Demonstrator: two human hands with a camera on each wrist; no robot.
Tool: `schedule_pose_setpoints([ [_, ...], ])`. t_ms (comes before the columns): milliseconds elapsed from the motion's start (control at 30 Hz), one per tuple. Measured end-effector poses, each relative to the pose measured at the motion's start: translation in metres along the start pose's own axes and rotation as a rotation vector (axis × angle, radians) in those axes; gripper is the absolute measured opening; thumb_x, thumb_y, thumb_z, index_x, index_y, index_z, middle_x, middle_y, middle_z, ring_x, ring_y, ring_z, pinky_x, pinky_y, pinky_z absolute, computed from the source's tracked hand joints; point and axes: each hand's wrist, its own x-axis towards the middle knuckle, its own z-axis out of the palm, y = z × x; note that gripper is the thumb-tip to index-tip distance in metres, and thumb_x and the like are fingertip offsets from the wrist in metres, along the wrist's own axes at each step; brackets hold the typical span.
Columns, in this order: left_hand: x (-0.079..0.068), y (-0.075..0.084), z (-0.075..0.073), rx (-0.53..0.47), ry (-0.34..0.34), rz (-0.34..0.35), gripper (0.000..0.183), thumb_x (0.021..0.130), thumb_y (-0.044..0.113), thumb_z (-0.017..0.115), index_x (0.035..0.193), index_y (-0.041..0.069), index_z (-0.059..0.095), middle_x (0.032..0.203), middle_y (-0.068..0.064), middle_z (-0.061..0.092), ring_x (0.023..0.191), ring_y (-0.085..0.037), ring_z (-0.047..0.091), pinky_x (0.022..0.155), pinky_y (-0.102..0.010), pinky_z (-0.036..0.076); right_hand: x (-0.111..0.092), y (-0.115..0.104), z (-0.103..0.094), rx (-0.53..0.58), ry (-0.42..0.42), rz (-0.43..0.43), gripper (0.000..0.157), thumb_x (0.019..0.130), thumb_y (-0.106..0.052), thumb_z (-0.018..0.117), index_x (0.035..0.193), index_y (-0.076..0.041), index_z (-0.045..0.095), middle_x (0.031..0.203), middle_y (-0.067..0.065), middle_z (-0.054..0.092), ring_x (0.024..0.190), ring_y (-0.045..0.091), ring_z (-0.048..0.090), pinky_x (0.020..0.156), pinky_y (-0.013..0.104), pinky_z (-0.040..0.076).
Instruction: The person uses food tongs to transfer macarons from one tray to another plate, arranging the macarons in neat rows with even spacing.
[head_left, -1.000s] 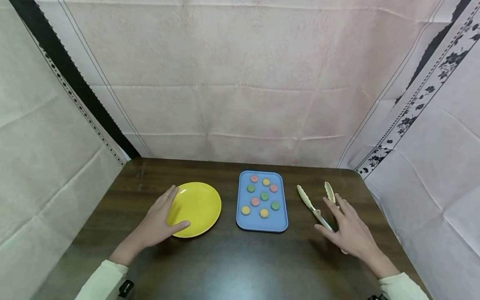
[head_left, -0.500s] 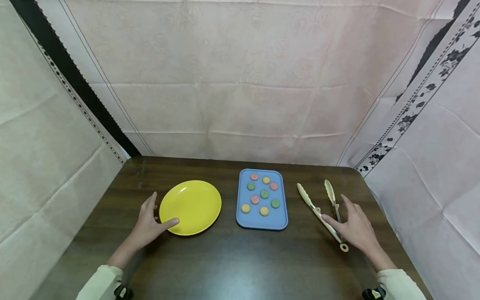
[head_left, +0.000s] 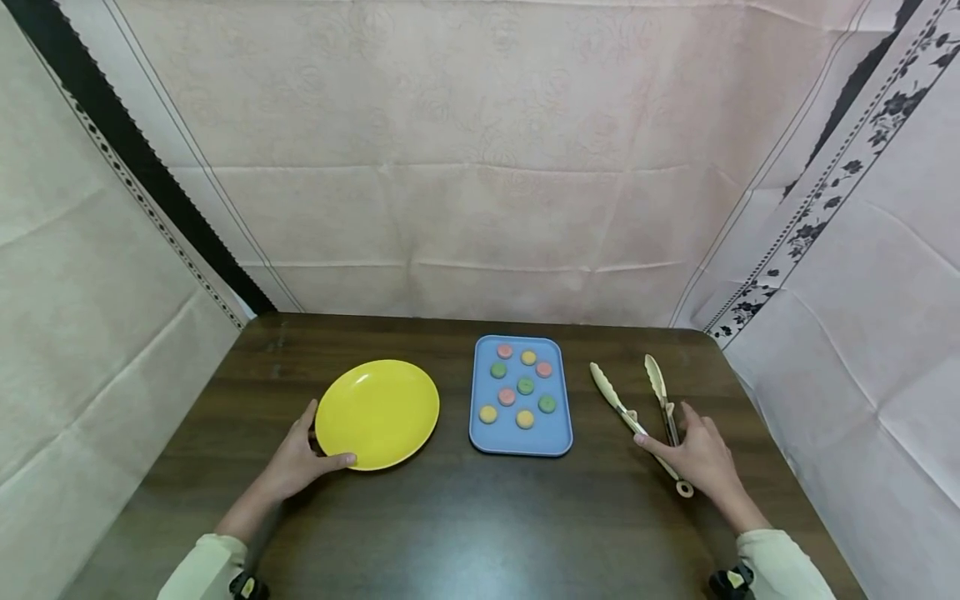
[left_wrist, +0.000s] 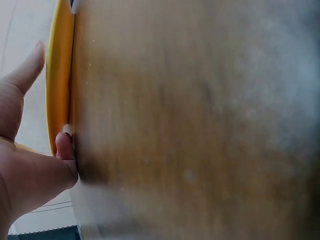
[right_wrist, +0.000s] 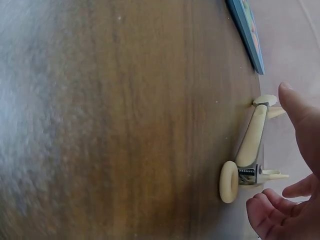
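Yellow plate point(head_left: 377, 414) sits on the bench's point(head_left: 450, 517) left side, with a strip of surface between it and the blue tray point(head_left: 517, 439) and a broader stretch nearer. The left hand point(head_left: 294, 465) spreads around its left and near rim, some fingertips hidden. The right hand point(head_left: 701, 458) spreads over the tongs point(head_left: 627, 417) at right, partly covering them; contact is unclear. The right wrist view crops the tray.

Plate point(head_left: 377, 414): plain yellow on my feed
Tray point(head_left: 517, 440): light blue
Discs point(head_left: 525, 386): I see pink, yellow, green
Tongs point(right_wrist: 252, 137): cream, some grey
Table point(head_left: 450, 521): dark brown, grained
Cloths point(head_left: 480, 217): whitish, dark flowers at right
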Motion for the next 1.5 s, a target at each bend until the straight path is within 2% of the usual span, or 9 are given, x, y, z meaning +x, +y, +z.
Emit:
schedule_pose_setpoints([
  [233,0.000,-0.003,0.001,-0.001,-0.011,0.032,0.121,0.083,0.026,0.088,0.159,-0.010,0.002,0.155,-0.037,0.020,0.124,-0.043,0.052,0.086,-0.034,0.055,0.004,0.003,0.009,-0.001,-0.012,-0.010,0.118,0.080,-0.071,0.074,0.150,0.014,0.034,0.115,0.033,0.055,0.099,0.045,0.058,0.076,0.059,0.047],
  [433,0.000,-0.003,0.001,0.015,-0.009,0.022,0.120,0.083,0.025,0.088,0.159,-0.011,0.002,0.155,-0.039,0.018,0.126,-0.045,0.051,0.087,-0.033,0.054,0.005,0.004,0.013,-0.005,0.000,-0.016,0.103,0.079,-0.065,0.079,0.139,0.013,0.049,0.111,0.033,0.055,0.100,0.047,0.056,0.080,0.063,0.045],
  [600,-0.002,-0.001,0.002,0.012,-0.019,0.017,0.120,0.083,0.026,0.088,0.159,-0.011,0.002,0.152,-0.039,0.019,0.124,-0.045,0.051,0.086,-0.034,0.054,0.006,0.005,0.015,-0.015,-0.003,-0.009,0.102,0.081,-0.062,0.078,0.139,0.016,0.047,0.112,0.035,0.054,0.099,0.048,0.055,0.080,0.063,0.045],
  [800,-0.003,0.000,-0.002,0.026,-0.016,0.007,0.120,0.084,0.026,0.087,0.159,-0.010,0.001,0.152,-0.037,0.021,0.123,-0.043,0.052,0.084,-0.031,0.054,0.007,0.001,0.017,0.004,0.019,-0.010,0.093,0.084,-0.057,0.078,0.138,0.014,0.051,0.110,0.032,0.057,0.097,0.045,0.057,0.076,0.059,0.046],
  [967,-0.002,0.001,-0.001,0.016,-0.027,0.024,0.118,0.084,0.027,0.087,0.160,-0.008,0.003,0.151,-0.036,0.023,0.123,-0.043,0.052,0.084,-0.032,0.054,0.008,0.000,0.014,0.021,0.034,0.013,0.086,0.086,-0.050,0.077,0.137,0.014,0.052,0.111,0.034,0.056,0.101,0.046,0.055,0.077,0.060,0.045],
  [1067,-0.001,0.001,0.000,0.011,-0.029,0.025,0.118,0.084,0.027,0.087,0.161,-0.007,0.004,0.150,-0.035,0.025,0.122,-0.042,0.053,0.084,-0.032,0.054,0.008,-0.001,0.012,0.032,0.034,0.036,0.092,0.087,-0.052,0.077,0.140,0.017,0.047,0.119,0.039,0.053,0.108,0.051,0.053,0.082,0.064,0.044],
  [1267,-0.002,0.001,-0.001,0.027,-0.038,-0.012,0.121,0.084,0.029,0.087,0.161,-0.007,0.000,0.152,-0.036,0.020,0.126,-0.044,0.049,0.089,-0.039,0.054,0.012,0.000,0.012,0.030,0.111,0.026,0.098,0.084,-0.060,0.077,0.134,0.020,0.050,0.121,0.040,0.056,0.111,0.054,0.054,0.088,0.067,0.042],
  [1433,-0.003,0.002,-0.001,0.038,-0.053,-0.026,0.125,0.083,0.029,0.088,0.160,-0.008,-0.003,0.153,-0.038,0.015,0.128,-0.046,0.047,0.094,-0.046,0.052,0.013,0.003,0.007,0.037,0.173,-0.006,0.089,0.083,-0.058,0.079,0.129,0.015,0.059,0.118,0.035,0.060,0.108,0.051,0.057,0.087,0.066,0.043],
  [1500,-0.003,0.002,-0.001,0.036,-0.057,-0.027,0.125,0.083,0.029,0.088,0.160,-0.008,-0.003,0.153,-0.038,0.015,0.128,-0.047,0.046,0.095,-0.049,0.051,0.013,0.006,0.004,0.030,0.203,-0.045,0.084,0.082,-0.055,0.081,0.127,0.012,0.061,0.116,0.033,0.062,0.105,0.049,0.059,0.085,0.064,0.044],
])
